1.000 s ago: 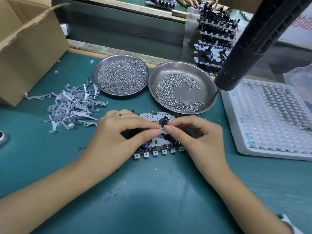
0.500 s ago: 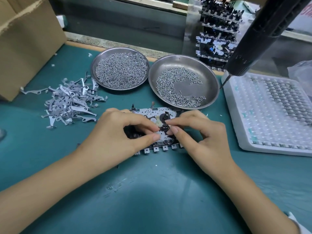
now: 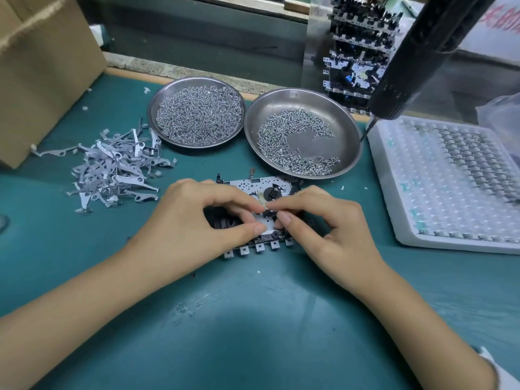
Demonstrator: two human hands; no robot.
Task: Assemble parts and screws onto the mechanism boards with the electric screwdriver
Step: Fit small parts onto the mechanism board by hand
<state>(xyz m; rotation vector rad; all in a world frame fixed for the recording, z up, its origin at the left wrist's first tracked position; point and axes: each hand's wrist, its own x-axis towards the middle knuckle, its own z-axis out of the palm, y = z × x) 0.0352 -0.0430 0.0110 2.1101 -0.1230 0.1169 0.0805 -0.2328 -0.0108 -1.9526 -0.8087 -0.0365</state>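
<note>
Mid-frame, my left hand (image 3: 197, 220) and right hand (image 3: 323, 223) pinched a small part (image 3: 263, 200) over the board (image 3: 261, 187); slipping fingers could drop it among the mechanism.

We reach both forearms in from the near edge, converging toward the middle. Our left hand (image 3: 197, 220) curls, thumb and forefinger tips drawn close together. Our right hand (image 3: 326, 223) mirrors it, fingers bent, fingertips nearly touching the left's, both palms facing down.
</note>
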